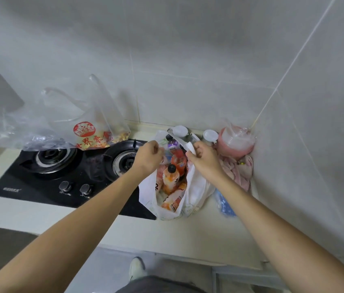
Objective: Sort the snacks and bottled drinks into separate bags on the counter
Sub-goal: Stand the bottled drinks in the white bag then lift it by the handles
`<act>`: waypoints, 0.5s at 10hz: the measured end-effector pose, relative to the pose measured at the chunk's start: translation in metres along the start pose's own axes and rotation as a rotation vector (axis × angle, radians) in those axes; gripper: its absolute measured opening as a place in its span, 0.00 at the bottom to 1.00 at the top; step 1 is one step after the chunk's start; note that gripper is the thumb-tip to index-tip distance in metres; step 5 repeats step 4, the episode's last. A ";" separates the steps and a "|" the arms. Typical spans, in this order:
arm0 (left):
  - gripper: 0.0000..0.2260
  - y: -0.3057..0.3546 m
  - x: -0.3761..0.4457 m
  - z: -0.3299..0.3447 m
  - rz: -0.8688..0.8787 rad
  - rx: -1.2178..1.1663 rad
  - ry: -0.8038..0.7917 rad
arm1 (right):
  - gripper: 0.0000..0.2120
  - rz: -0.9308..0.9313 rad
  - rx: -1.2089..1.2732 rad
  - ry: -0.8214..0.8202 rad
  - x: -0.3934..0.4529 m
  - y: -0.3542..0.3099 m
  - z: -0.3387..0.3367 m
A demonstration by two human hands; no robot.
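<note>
Hands: your left hand (149, 154) and right hand (201, 154) each grip a handle of the white bag (196, 187); spread them evenly so the bottles (172, 176) stay upright.

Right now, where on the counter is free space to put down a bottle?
The counter is bare at its front edge, below the white bag. The right corner is crowded with jars, a pink container and a cloth; the clear bag sits behind the stove.
</note>
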State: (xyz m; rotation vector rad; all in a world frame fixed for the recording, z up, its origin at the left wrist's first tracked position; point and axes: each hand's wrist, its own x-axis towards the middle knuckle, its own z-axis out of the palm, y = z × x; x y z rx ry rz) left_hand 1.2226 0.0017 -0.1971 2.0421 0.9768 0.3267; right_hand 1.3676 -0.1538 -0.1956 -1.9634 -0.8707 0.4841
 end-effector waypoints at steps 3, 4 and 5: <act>0.09 -0.040 -0.053 -0.005 -0.092 0.044 -0.009 | 0.15 -0.070 -0.100 -0.047 -0.041 0.001 0.025; 0.06 -0.038 -0.065 -0.013 -0.058 0.068 -0.006 | 0.10 -0.098 -0.164 -0.010 -0.063 -0.008 0.029; 0.06 -0.038 -0.065 -0.013 -0.058 0.068 -0.006 | 0.10 -0.098 -0.164 -0.010 -0.063 -0.008 0.029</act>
